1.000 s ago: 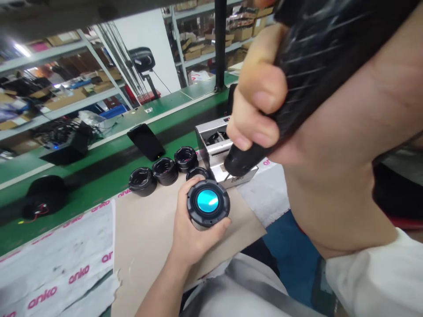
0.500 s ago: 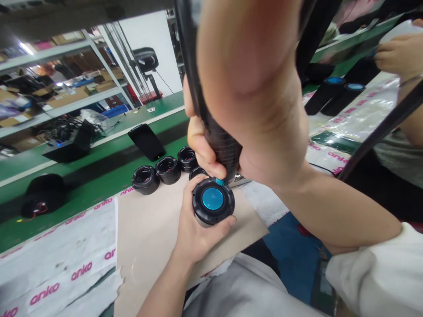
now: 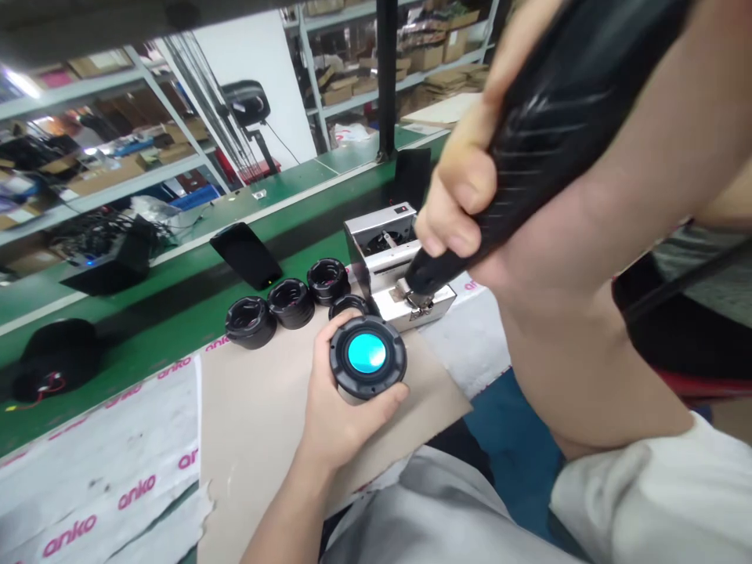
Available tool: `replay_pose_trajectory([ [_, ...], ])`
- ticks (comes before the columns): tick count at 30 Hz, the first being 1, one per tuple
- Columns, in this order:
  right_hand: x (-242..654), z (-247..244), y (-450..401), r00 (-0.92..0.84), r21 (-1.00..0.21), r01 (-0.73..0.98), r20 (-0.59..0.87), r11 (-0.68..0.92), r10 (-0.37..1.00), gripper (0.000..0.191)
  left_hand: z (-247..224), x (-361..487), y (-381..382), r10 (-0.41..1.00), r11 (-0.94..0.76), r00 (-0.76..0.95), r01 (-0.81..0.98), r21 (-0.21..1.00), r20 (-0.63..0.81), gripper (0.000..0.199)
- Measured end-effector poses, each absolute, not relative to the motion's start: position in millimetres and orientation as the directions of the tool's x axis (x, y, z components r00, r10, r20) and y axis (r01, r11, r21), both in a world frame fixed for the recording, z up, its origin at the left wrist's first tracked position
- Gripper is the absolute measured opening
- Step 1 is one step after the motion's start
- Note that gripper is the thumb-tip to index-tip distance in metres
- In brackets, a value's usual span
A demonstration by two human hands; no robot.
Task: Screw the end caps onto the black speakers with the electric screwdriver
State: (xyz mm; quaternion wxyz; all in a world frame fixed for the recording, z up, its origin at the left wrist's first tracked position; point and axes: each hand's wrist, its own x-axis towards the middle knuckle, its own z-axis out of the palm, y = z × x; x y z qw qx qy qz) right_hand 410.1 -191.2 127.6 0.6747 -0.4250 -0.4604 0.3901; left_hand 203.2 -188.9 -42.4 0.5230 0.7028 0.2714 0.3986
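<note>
My left hand is wrapped round a black ring-shaped part with a shiny blue centre, held above the brown cardboard. Gripped in my right hand is a black power tool, tilted, its lower tip at the front of a silver metal box. Whether the tip touches the box's small metal mechanism cannot be made out. Several black ring parts stand just beyond my left hand.
A black flat device stands on the green bench. Farther left are a black box with cables and a round black part with red wires. Shelves with cartons stand behind.
My right hand and the tool have moved right, away from the blue-centred part to the silver box, which now shows. My left hand still holds its part, slightly farther left in view.
</note>
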Motion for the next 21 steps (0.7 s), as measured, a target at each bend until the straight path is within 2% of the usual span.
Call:
replay_pose_trajectory([
  [7,417,72,-202,0.317,-0.927,-0.098,0.317,0.363,0.894,0.07,-42,203,-188,0.796,-0.362,0.509,-0.037,0.932,0.329,0.085],
  [11,420,37,-196,0.497,-0.861,0.038,0.456,0.506,0.738,0.071,-41,204,-188,0.787,-0.378,0.508,-0.054,0.924,0.351,0.085],
  [13,421,29,-193,0.512,-0.845,0.062,0.484,0.531,0.71,0.072,-40,204,-187,0.783,-0.382,0.51,-0.059,0.922,0.356,0.084],
  [17,421,41,-199,0.472,-0.883,-0.007,0.411,0.469,0.78,0.068,-42,205,-186,0.79,-0.359,0.514,-0.056,0.931,0.336,0.084],
  [21,402,94,-220,0.531,-0.796,0.001,0.514,0.606,0.674,0.054,-44,206,-186,0.794,-0.358,0.512,-0.038,0.933,0.326,0.085],
])
